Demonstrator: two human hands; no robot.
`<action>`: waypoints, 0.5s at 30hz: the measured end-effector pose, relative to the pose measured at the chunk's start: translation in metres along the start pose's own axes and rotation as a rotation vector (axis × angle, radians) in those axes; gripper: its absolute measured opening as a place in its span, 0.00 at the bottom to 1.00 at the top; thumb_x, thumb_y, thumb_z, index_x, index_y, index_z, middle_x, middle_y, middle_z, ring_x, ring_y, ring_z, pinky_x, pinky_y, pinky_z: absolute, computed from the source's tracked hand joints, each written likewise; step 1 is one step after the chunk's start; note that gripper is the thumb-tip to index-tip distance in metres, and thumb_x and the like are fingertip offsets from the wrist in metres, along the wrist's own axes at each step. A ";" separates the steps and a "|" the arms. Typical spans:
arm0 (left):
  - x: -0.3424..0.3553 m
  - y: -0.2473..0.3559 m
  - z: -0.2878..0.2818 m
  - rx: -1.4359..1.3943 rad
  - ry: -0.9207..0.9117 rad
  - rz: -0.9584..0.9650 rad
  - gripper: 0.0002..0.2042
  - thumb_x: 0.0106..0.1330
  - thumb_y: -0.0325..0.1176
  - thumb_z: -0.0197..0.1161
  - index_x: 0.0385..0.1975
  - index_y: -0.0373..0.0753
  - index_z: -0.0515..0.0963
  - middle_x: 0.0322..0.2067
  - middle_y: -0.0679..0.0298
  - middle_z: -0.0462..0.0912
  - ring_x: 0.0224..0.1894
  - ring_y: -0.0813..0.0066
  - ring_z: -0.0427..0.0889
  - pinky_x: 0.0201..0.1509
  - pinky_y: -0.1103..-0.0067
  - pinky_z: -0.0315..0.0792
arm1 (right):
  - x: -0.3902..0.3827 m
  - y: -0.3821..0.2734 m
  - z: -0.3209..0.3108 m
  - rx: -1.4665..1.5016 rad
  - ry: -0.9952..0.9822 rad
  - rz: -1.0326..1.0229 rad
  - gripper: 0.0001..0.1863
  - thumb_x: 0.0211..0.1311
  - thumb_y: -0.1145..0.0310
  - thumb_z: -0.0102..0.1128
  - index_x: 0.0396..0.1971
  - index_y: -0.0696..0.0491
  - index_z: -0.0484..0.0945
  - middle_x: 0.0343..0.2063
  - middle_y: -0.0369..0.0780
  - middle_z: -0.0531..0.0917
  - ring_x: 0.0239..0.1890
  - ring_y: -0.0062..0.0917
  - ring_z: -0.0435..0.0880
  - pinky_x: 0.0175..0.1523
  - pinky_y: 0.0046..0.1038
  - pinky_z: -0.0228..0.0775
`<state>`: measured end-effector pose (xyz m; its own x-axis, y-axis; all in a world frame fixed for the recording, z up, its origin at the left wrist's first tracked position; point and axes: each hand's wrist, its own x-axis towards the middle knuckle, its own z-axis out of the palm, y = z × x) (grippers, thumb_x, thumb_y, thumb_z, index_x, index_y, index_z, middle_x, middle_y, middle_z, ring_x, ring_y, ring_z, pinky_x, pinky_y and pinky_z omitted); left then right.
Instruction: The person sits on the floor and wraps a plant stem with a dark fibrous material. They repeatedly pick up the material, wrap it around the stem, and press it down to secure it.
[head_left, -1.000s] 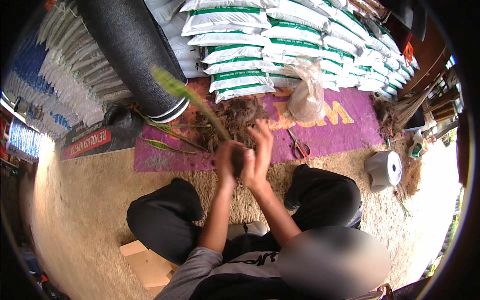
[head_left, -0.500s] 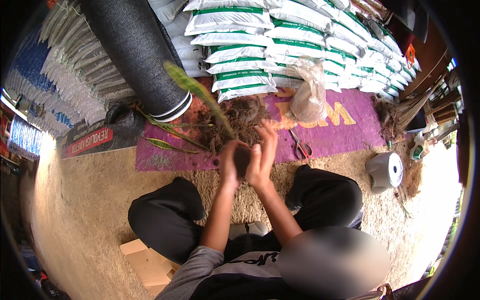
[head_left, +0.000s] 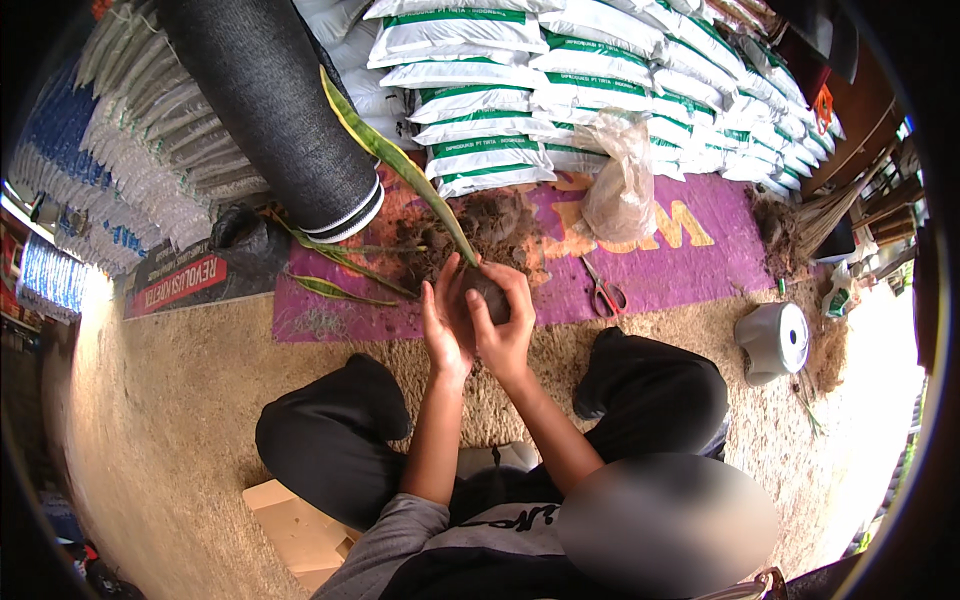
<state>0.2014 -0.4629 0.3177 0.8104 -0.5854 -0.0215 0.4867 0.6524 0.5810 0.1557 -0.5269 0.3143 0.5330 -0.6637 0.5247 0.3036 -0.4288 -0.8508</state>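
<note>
A ball of dark soil (head_left: pixel 488 290) sits between my two hands, above the near edge of a purple sheet (head_left: pixel 680 285). From its top a snake plant leaf (head_left: pixel 405 165), green with yellow edges, rises toward the far left. My right hand (head_left: pixel 507 330) wraps around the ball's right side, its thumb across the front. Against the left side rests my left hand (head_left: pixel 446 330), cupped with fingers fairly straight. My palms hide part of the ball. Just beyond lies loose soil (head_left: pixel 490 215). More snake plant leaves (head_left: pixel 340 290) lie to the left.
Red-handled scissors (head_left: pixel 607 297) lie right of my hands. Behind them stands a crumpled clear plastic bag (head_left: pixel 620 190). A grey round container (head_left: pixel 770 342) is farther right. Stacked white-and-green sacks (head_left: pixel 480 110) and a black mesh roll (head_left: pixel 275 120) bound the far side. Cardboard (head_left: pixel 290 530) lies near my left knee.
The soil ball has been turned in my hands, and its leaf stands a little higher. My right hand has closed around the ball; before, its fingers were raised. My left hand has shifted slightly left.
</note>
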 end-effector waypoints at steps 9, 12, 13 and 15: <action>0.009 -0.001 -0.028 -0.332 0.071 -0.147 0.21 0.68 0.50 0.41 0.45 0.39 0.71 0.41 0.62 0.75 0.46 0.71 0.73 0.54 0.74 0.65 | -0.010 -0.027 0.012 -0.318 -0.205 -0.210 0.24 0.56 0.60 0.52 0.51 0.56 0.69 0.55 0.48 0.65 0.59 0.42 0.61 0.64 0.44 0.45; 0.008 0.008 -0.016 -0.172 0.179 -0.183 0.17 0.67 0.49 0.45 0.36 0.41 0.73 0.35 0.65 0.76 0.39 0.74 0.75 0.47 0.76 0.68 | -0.012 -0.017 0.009 -0.214 -0.152 -0.182 0.24 0.57 0.61 0.52 0.52 0.57 0.67 0.56 0.50 0.64 0.60 0.45 0.60 0.64 0.45 0.47; 0.006 0.011 -0.017 -0.116 0.202 -0.196 0.17 0.66 0.49 0.47 0.35 0.41 0.73 0.33 0.66 0.76 0.38 0.74 0.75 0.46 0.76 0.69 | -0.011 -0.017 0.009 -0.189 -0.146 -0.169 0.24 0.57 0.62 0.52 0.52 0.58 0.67 0.56 0.50 0.64 0.60 0.46 0.60 0.64 0.45 0.47; 0.007 0.011 -0.021 -0.062 0.237 -0.183 0.16 0.65 0.49 0.49 0.33 0.42 0.73 0.31 0.67 0.76 0.35 0.76 0.76 0.43 0.76 0.70 | -0.010 -0.018 0.009 -0.147 -0.140 -0.132 0.24 0.57 0.62 0.52 0.52 0.58 0.67 0.56 0.51 0.64 0.60 0.46 0.60 0.64 0.45 0.48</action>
<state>0.2197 -0.4499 0.3064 0.7577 -0.5717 -0.3147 0.6445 0.5793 0.4991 0.1521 -0.5071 0.3242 0.6041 -0.5088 0.6133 0.2648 -0.5978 -0.7567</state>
